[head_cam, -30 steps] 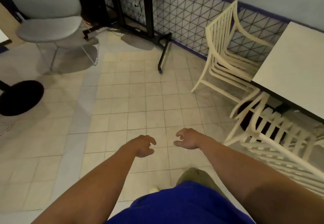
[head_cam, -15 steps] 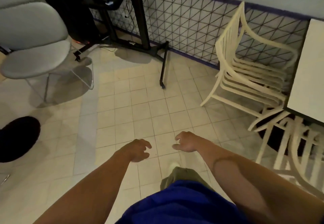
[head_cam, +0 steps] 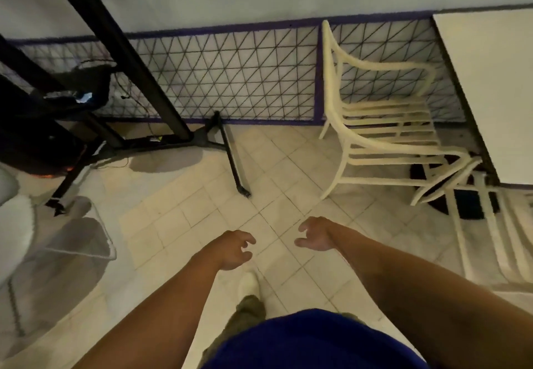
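**Tech 1:** Tiled floor, matte square tiles; grid-patterned wall behind. What has changed?

**Tech 2:** View has swung toward the wall. Grey seat is now at far left, black metal stand centred. Left hand and right hand: fingers loosely curled, empty, above the floor. Cream slatted chair stands ahead right, apart from both hands, beside the white surface. Judgement: approach under way, no grasp yet.

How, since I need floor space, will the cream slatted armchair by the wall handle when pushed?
The cream slatted armchair is probably light: its frame is thin open slats. On the smooth tiled floor its narrow legs would likely slide, though grout lines might catch them and tip it.
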A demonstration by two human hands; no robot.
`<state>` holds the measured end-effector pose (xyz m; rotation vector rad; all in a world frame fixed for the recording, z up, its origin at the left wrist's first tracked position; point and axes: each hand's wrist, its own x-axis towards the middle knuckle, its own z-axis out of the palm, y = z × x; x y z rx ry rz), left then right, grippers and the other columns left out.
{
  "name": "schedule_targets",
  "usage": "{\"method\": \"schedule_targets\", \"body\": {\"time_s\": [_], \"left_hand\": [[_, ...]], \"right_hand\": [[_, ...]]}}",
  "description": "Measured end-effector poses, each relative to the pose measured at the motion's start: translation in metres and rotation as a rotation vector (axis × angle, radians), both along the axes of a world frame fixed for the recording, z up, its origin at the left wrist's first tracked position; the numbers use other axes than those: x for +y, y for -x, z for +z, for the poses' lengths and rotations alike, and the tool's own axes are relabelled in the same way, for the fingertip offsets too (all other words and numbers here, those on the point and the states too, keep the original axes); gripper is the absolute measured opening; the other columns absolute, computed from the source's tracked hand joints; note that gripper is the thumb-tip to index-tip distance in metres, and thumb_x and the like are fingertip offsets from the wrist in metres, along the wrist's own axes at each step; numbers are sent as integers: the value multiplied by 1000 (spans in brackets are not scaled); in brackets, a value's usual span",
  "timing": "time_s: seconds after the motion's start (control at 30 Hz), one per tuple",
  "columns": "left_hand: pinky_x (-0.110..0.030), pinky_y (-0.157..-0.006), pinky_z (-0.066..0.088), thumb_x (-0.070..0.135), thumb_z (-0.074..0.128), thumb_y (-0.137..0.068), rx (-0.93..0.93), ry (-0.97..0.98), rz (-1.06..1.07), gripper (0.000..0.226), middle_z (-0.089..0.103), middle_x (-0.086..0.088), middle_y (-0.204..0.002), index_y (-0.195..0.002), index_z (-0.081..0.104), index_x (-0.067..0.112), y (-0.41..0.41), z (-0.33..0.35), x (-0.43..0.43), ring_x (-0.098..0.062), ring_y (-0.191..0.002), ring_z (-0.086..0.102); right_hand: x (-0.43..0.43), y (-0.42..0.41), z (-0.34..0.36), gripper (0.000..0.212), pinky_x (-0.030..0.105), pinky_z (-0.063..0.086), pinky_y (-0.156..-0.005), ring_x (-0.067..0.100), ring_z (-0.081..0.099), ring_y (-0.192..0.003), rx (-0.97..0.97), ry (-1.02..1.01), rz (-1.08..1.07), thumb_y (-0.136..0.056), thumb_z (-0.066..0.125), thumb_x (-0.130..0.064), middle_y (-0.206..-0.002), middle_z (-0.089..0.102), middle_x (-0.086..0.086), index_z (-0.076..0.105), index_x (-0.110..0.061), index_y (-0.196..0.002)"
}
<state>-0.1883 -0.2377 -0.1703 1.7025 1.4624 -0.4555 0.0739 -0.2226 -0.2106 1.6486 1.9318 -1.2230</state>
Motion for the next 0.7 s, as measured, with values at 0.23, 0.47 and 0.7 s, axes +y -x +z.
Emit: {"method": "schedule_targets", "body": {"time_s": [0.23,0.47,0.7], "left_hand": [[-25,-97,42,30,61,-96,82,3,-299,42,55,-3,-136,-137,54,25,44,5,158,-17,-116,55],[-20,-85,41,25,61,-93,53,-62,-460,38,60,1,-129,-131,60,24,7,4,308,-12,-105,57],[-35,-94,49,29,61,-94,150,-109,-634,40,58,4,-131,-133,55,32,-64,1,476,-15,-110,57]], "right_hand": [[76,48,6,59,38,33,-109,26,42,-132,71,-101,-328,-95,52,-49,-146,45,6,44,-15,-143],[171,59,7,60,41,37,-108,27,46,-128,143,-121,-511,-93,54,-50,-143,49,6,45,-16,-142],[330,24,25,60,40,41,-102,24,48,-123,173,-282,-572,-91,56,-51,-135,56,4,46,-20,-141]]}}
